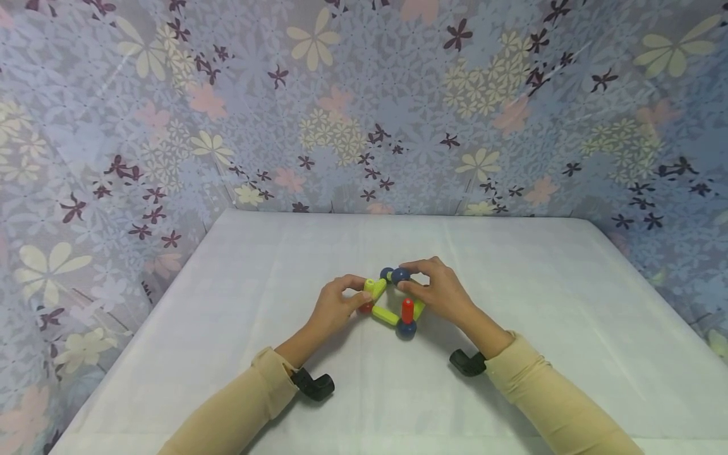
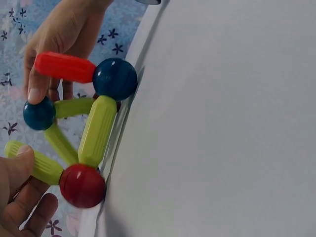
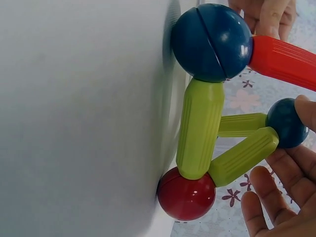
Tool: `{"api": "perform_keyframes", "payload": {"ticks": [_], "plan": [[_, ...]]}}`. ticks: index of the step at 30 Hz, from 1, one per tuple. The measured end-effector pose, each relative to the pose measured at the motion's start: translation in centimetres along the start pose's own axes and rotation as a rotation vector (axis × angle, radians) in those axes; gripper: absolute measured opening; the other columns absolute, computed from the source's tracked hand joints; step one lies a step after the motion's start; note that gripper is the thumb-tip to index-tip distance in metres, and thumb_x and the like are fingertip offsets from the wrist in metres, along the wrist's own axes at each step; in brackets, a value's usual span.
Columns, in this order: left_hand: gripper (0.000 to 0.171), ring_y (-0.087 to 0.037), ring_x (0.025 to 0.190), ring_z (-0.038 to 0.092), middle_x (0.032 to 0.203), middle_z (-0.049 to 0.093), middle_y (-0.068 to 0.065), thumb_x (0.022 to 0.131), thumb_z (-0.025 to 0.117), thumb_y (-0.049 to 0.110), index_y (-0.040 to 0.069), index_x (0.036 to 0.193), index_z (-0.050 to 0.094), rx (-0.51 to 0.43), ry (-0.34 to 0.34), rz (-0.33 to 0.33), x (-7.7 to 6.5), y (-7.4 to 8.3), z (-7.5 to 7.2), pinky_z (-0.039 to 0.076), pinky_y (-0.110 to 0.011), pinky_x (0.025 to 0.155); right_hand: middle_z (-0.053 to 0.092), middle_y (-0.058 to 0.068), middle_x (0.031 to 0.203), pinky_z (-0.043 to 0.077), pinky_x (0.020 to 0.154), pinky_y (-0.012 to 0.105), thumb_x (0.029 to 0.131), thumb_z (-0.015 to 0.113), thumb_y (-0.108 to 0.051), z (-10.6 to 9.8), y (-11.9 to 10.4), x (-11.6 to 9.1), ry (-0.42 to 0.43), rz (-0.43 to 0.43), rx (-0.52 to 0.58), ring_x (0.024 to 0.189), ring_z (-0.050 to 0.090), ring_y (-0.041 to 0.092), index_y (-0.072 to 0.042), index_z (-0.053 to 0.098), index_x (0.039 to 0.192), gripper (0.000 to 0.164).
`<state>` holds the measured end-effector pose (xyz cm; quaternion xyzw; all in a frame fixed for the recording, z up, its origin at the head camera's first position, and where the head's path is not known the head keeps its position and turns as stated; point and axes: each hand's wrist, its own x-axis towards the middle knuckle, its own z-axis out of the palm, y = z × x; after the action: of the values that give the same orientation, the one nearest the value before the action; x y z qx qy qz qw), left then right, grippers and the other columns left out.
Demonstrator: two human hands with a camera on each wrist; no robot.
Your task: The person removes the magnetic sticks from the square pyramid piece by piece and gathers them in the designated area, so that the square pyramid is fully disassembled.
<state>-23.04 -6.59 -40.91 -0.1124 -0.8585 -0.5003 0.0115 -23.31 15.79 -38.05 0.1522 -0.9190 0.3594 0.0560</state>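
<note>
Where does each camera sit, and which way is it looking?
Head: worn on the head, facing forward and down at the white table; the left hand, right hand and tan sleeves show.
Left wrist: on that wrist, facing the green stick the left hand pinches; both hands show.
Right wrist: on that wrist, facing the blue ball the right hand holds; both hands show, the left partly.
Shared: both wrist views show the red stick on another blue ball.
</note>
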Motion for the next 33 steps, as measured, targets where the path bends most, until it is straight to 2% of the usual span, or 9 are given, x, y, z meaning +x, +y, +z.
{"api": "perform_keyframes", "payload": {"ticks": [5,10,14,19,22,26,29,33], "plan": [[0.026,-0.025,0.120,0.054,0.108,0.069,-0.005,0.084,0.069,0.023,0.014,0.108,0.066,-0.014,0.003,-0.024,-0.2,-0.3,-0.4,0.033,-0.050,0.108,0.062,0.007,0.114,0.050,0.082,0.041,0.082,0.071,-0.034,0.0,-0.2,0.0,0.002,-0.006,-0.015,0.108,0.054,0.028,-0.016,0.063,0.122,0.044],[0.026,-0.024,0.116,0.055,0.107,0.068,-0.003,0.083,0.070,0.023,0.015,0.107,0.066,0.007,-0.001,-0.020,-0.5,-0.5,-0.1,0.035,-0.049,0.105,0.062,0.008,0.113,0.051,0.081,0.041,0.081,0.073,-0.032,0.0,-0.1,0.0,-0.001,-0.025,-0.012,0.106,0.054,0.029,-0.014,0.063,0.122,0.046],[0.025,-0.023,0.108,0.057,0.103,0.068,-0.002,0.083,0.070,0.021,0.015,0.107,0.067,0.024,-0.006,0.022,-1.1,-0.4,0.2,0.039,-0.048,0.100,0.063,0.009,0.112,0.049,0.087,0.046,0.083,0.071,-0.032,-0.2,0.3,0.2,0.017,-0.019,0.015,0.107,0.054,0.030,-0.014,0.063,0.122,0.044],[0.024,-0.022,0.102,0.058,0.099,0.070,-0.002,0.081,0.071,0.019,0.013,0.104,0.068,0.040,-0.007,0.113,-2.2,0.2,0.5,0.040,-0.045,0.094,0.062,0.009,0.119,0.045,0.094,0.051,0.085,0.068,-0.035,-0.6,0.6,0.6,0.004,0.018,0.033,0.115,0.054,0.033,-0.017,0.061,0.124,0.044],[0.022,-0.020,0.100,0.058,0.098,0.071,-0.002,0.081,0.071,0.018,0.011,0.102,0.069,0.043,-0.008,0.146,-2.6,0.6,0.7,0.041,-0.045,0.094,0.059,0.010,0.119,0.049,0.091,0.047,0.085,0.067,-0.037,-0.6,0.8,0.9,-0.014,0.046,0.062,0.118,0.052,0.035,-0.017,0.059,0.126,0.046],[0.021,-0.019,0.101,0.058,0.099,0.071,-0.002,0.082,0.071,0.018,0.011,0.102,0.069,0.046,-0.018,0.133,-3.0,0.8,0.9,0.041,-0.046,0.096,0.061,0.009,0.120,0.050,0.090,0.046,0.085,0.066,-0.040,-0.7,1.0,1.3,-0.022,0.070,0.095,0.118,0.053,0.035,-0.018,0.059,0.126,0.047],[0.021,-0.020,0.103,0.058,0.100,0.071,-0.002,0.083,0.070,0.019,0.011,0.103,0.069,0.051,-0.030,0.120,-3.2,1.0,1.1,0.041,-0.046,0.096,0.063,0.007,0.122,0.047,0.094,0.050,0.086,0.065,-0.041,-0.8,1.2,1.6,-0.022,0.076,0.105,0.117,0.055,0.033,-0.019,0.060,0.125,0.045],[0.023,-0.020,0.106,0.058,0.104,0.071,-0.002,0.083,0.070,0.020,0.011,0.103,0.069,0.042,-0.046,0.122,-3.5,1.2,1.1,0.040,-0.046,0.097,0.062,0.007,0.126,0.047,0.093,0.050,0.087,0.064,-0.041,-1.0,1.3,1.9,-0.030,0.076,0.123,0.117,0.057,0.031,-0.019,0.060,0.125,0.044]]}}
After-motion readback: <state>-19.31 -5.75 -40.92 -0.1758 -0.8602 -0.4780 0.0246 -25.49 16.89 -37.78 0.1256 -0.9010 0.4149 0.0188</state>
